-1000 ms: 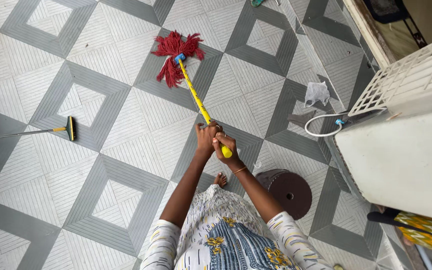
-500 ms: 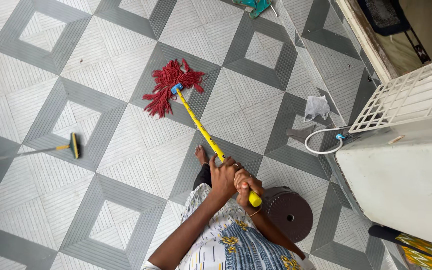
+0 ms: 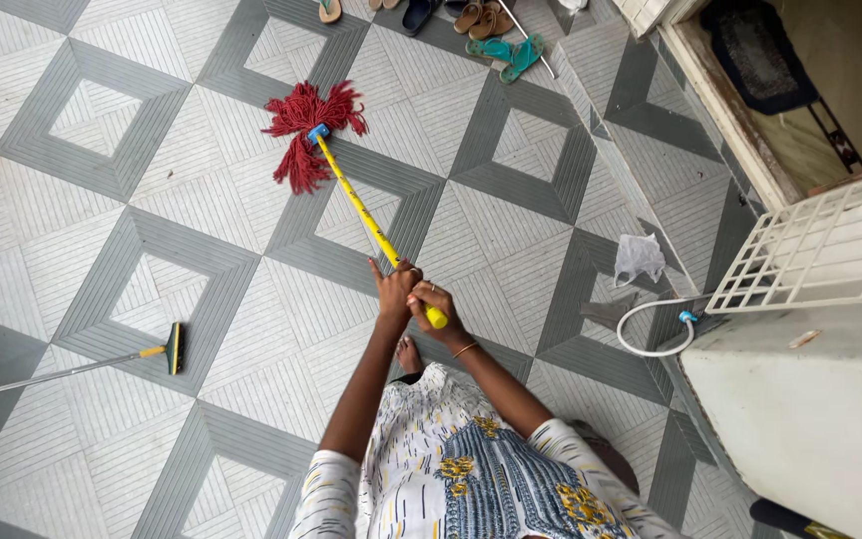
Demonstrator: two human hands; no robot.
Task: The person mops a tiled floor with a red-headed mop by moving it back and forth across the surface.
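While the red string mop [image 3: 308,132] now lies farther out on the tiled floor [image 3: 102,250] than a moment ago, I keep both grips clenched on its yellow handle [image 3: 361,208]: left hand [image 3: 392,289] above, right hand [image 3: 434,302] at the end. The stroke has pushed away from my body. A squeegee [image 3: 174,348] lies left, sandals [image 3: 506,52] beyond.
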